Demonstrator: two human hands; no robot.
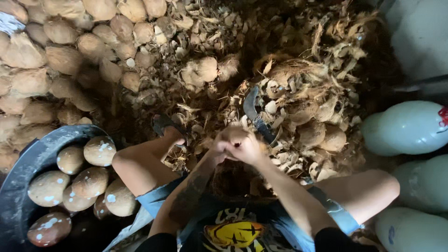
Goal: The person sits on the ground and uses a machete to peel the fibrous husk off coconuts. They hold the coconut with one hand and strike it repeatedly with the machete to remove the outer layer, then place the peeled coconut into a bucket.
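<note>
Roughly, left to right from the black tub:
Black tub (18, 172): lower left, holding peeled coconuts (88, 182), pale and speckled white.
Unpeeled heap (51, 56): above the tub, brown fibrous coconuts stacked to the top edge.
Left foot (168, 133): in a dark sandal, right of the tub, on husk scraps.
Left hand (224, 144): pressed against the other hand, fingers curled in; what it clasps cannot be told.
Right hand (247, 149): closed tight beside it, touching; a small reddish spot shows between the two.
Curved blade (254, 116): dark, standing up just beyond the hands, further right of the tub.
Husk pile (303, 98): right of the blade, shredded fibre and half-stripped shells.
Risk: hands work touching-close to the blade; a slip on loose fibre could bring knuckles onto its edge, I judge.
Packages: pale green rounded sacks (406, 128) far right, one with a red tie; no labels legible.
</note>
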